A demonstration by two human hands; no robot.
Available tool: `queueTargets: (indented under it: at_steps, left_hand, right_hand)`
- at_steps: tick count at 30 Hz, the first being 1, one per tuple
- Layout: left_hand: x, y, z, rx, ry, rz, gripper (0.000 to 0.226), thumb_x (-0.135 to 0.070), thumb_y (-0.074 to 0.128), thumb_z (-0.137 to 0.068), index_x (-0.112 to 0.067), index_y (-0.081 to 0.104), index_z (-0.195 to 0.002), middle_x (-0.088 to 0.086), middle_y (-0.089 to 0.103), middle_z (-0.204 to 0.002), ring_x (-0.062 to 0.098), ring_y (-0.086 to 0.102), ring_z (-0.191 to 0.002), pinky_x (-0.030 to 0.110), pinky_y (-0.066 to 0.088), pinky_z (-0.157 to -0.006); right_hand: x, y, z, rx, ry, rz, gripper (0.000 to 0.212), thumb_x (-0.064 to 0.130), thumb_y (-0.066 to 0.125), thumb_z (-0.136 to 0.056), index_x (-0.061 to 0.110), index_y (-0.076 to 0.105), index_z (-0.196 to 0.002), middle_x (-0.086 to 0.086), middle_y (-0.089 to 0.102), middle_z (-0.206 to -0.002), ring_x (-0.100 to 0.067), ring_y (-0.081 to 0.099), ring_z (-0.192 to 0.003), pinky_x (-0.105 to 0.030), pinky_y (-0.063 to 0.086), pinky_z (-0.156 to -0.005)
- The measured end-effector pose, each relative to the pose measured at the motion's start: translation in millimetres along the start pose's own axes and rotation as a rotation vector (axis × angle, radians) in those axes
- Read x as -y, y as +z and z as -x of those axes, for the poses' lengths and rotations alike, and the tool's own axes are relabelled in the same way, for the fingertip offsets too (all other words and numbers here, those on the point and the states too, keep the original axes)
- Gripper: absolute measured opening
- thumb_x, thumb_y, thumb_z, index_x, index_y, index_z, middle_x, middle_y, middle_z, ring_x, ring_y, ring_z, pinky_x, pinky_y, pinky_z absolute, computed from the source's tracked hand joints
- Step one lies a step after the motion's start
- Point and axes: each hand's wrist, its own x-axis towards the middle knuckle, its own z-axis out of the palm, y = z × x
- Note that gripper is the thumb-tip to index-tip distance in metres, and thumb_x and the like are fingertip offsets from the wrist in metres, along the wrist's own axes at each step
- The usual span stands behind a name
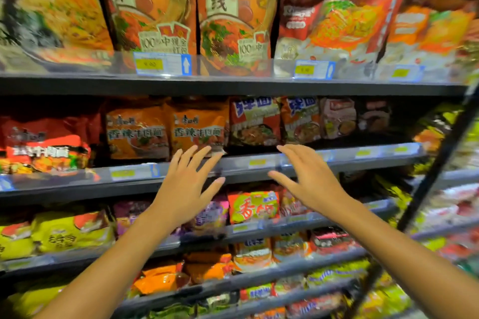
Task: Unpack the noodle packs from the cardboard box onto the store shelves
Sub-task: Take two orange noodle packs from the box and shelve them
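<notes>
Both my hands are raised in front of the second shelf (pixel 233 166) of a noodle aisle. My left hand (pixel 186 184) has its fingers straight and spread, fingertips near the lower edge of an orange noodle pack (pixel 198 127). My right hand (pixel 308 179) is also spread and holds nothing, just below a red and blue noodle pack (pixel 255 122). A second orange pack (pixel 137 132) stands to the left of the first. The cardboard box is not in view.
Tall orange rice-noodle bags (pixel 155 5) fill the top shelf behind price tags (pixel 162 63). Red packs (pixel 46 147) sit at the left. Lower shelves hold yellow (pixel 64 230), purple and orange packs. A dark upright post (pixel 438 166) stands at the right.
</notes>
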Motion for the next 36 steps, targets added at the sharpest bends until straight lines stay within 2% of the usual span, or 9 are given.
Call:
queueTargets:
  at_steps: [5,10,15,18,20,26,30,34,36]
  left_hand:
    - [-71,19,-11,0.038,0.207,0.055,0.062,-0.057,0.028,-0.099,-0.020,0.046,-0.145,0.005,0.044,-0.150,0.032,0.035,-0.142,0.055,0.024,-0.117]
    - [-156,39,-18,0.099,0.306,0.143,0.057,-0.052,0.035,-0.096,-0.019,0.053,-0.139,0.006,0.050,-0.146,0.033,0.043,-0.137,0.056,0.031,-0.113]
    - [-264,65,-12,0.179,0.383,0.172,0.060,-0.056,0.037,-0.096,-0.016,0.054,-0.137,0.008,0.052,-0.141,0.034,0.046,-0.132,0.053,0.036,-0.109]
    - [-343,88,-3,0.267,0.430,0.198,0.061,-0.058,0.034,-0.097,-0.016,0.055,-0.136,0.010,0.055,-0.138,0.039,0.050,-0.128,0.056,0.040,-0.104]
    - [-398,100,6,0.300,0.452,0.190,0.067,-0.062,0.026,-0.096,-0.017,0.058,-0.133,0.009,0.058,-0.136,0.039,0.053,-0.126,0.059,0.042,-0.103]
    - [-545,128,26,0.414,0.584,0.257,0.074,-0.070,0.017,-0.096,-0.021,0.054,-0.138,0.007,0.053,-0.142,0.036,0.048,-0.131,0.059,0.038,-0.106]
    - [-625,152,30,0.428,0.690,0.302,0.068,-0.066,0.027,-0.095,-0.021,0.053,-0.139,0.005,0.052,-0.142,0.032,0.047,-0.131,0.051,0.036,-0.109]
    - [-689,179,28,0.504,0.753,0.347,0.075,-0.068,0.021,-0.095,-0.016,0.059,-0.134,0.010,0.058,-0.135,0.036,0.054,-0.124,0.053,0.042,-0.104]
    - [-716,192,23,0.517,0.781,0.344,0.078,-0.072,0.017,-0.092,-0.021,0.051,-0.140,0.008,0.052,-0.142,0.034,0.047,-0.132,0.051,0.037,-0.110]
  right_hand:
    - [-48,-4,82,-0.040,-0.005,0.071,0.070,0.065,0.042,-0.096,0.013,0.050,-0.142,-0.005,0.055,-0.138,-0.027,0.049,-0.130,-0.043,0.038,-0.110]
    - [-106,-14,169,0.069,0.118,0.038,0.074,0.068,0.040,-0.094,0.016,0.047,-0.146,-0.004,0.051,-0.144,-0.026,0.045,-0.135,-0.045,0.035,-0.113]
    - [-174,-37,269,0.106,0.223,-0.002,0.074,0.067,0.042,-0.093,0.013,0.051,-0.143,-0.006,0.055,-0.139,-0.023,0.046,-0.130,-0.031,0.029,-0.115]
    - [-224,-55,344,0.174,0.304,-0.010,0.084,0.076,0.027,-0.092,0.014,0.050,-0.144,-0.006,0.054,-0.141,-0.024,0.047,-0.131,-0.037,0.035,-0.114]
    - [-260,-64,398,0.239,0.400,-0.016,0.094,0.082,0.017,-0.087,0.016,0.046,-0.147,-0.005,0.049,-0.147,-0.024,0.042,-0.137,-0.039,0.033,-0.116]
    - [-337,-103,542,0.322,0.649,0.005,0.079,0.074,0.036,-0.091,0.027,0.030,-0.155,0.002,0.035,-0.158,-0.022,0.029,-0.146,-0.037,0.023,-0.119]
    - [-367,-125,611,0.355,0.748,0.026,0.104,0.090,0.009,-0.078,0.024,0.032,-0.154,-0.001,0.036,-0.157,-0.023,0.031,-0.145,-0.037,0.026,-0.120]
    - [-395,-136,656,0.360,0.852,-0.019,0.083,0.076,0.032,-0.088,0.025,0.031,-0.154,-0.003,0.033,-0.159,-0.023,0.029,-0.146,-0.038,0.025,-0.120]
    - [-407,-139,666,0.365,0.881,-0.031,0.083,0.076,0.030,-0.087,0.028,0.029,-0.154,-0.002,0.031,-0.161,-0.022,0.027,-0.146,-0.038,0.025,-0.119]
